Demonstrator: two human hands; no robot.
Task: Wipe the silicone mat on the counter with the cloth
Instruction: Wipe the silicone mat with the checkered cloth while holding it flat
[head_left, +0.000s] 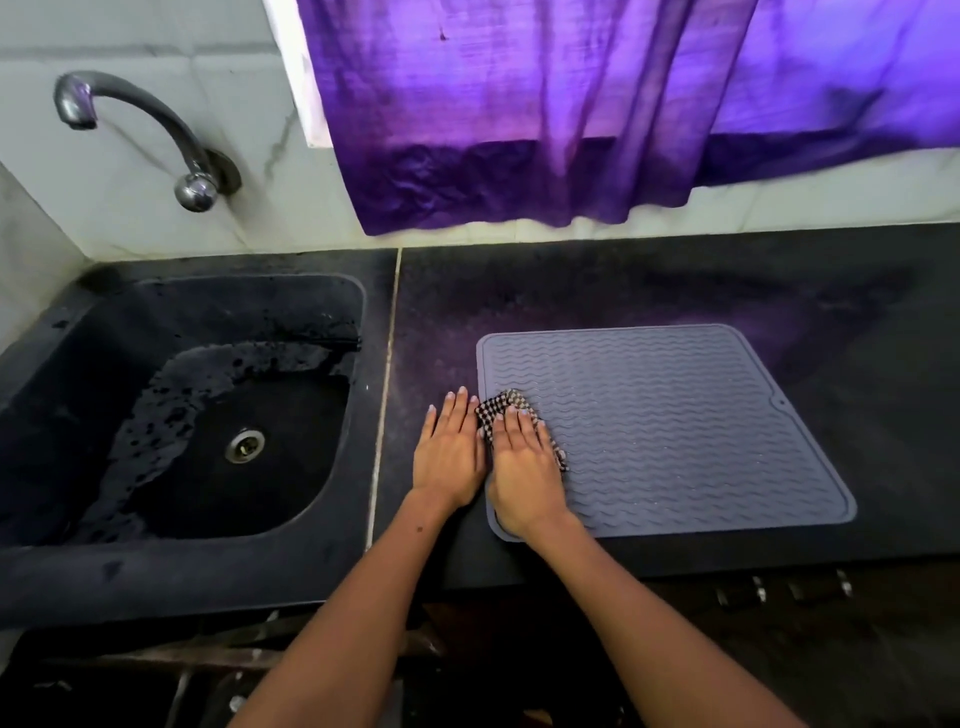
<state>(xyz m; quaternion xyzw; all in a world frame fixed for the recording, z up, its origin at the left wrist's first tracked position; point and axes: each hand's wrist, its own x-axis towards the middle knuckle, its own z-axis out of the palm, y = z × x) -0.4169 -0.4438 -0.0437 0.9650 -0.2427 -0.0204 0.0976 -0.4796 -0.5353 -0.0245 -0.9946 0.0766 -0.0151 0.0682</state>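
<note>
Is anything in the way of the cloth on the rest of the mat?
Nothing visible is. The right hand presses the cloth flat at the mat's left edge, and the rest of the mat lies bare. The left hand rests on the counter beside it.

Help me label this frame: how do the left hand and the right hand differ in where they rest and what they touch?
The left hand lies flat on the bare black counter, just left of the mat; the right hand lies on the grey silicone mat. The left hand has nothing under it; the right hand presses the checkered cloth. Both are palm-down with straight fingers, side by side.
</note>
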